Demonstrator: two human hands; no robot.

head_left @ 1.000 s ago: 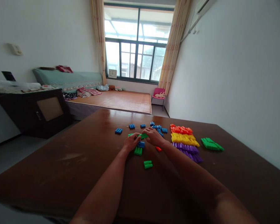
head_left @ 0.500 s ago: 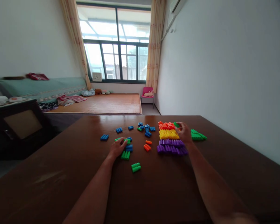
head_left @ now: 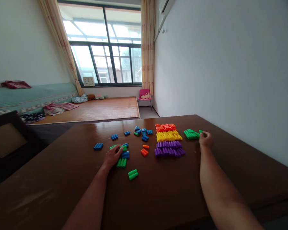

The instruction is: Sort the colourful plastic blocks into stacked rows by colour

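Note:
My right hand (head_left: 206, 139) pinches a small green plastic piece (head_left: 200, 131) at the right end of a group of green tube-shaped pieces (head_left: 190, 134). On the left, my left hand (head_left: 112, 155) rests low over the table, its bent fingertips closed on a green tube-shaped piece (head_left: 123, 148). Blue pieces (head_left: 125, 154) lie right beside those fingers, partly covered. Closer to me are a set of green tubes (head_left: 121, 163) and another small green set (head_left: 133, 174).
Orange-red (head_left: 165, 127), yellow (head_left: 169, 136) and purple (head_left: 169, 149) rows stand side by side on the brown table (head_left: 163, 188). Loose blue pieces (head_left: 144, 131) lie farther back, with a few orange ones (head_left: 144, 152) nearer. A wall (head_left: 230, 70) runs along the right.
My right hand has moved right, from above the orange-red and yellow rows to the green group, carrying the green piece. The left hand stays at its pieces. The view has turned slightly right.

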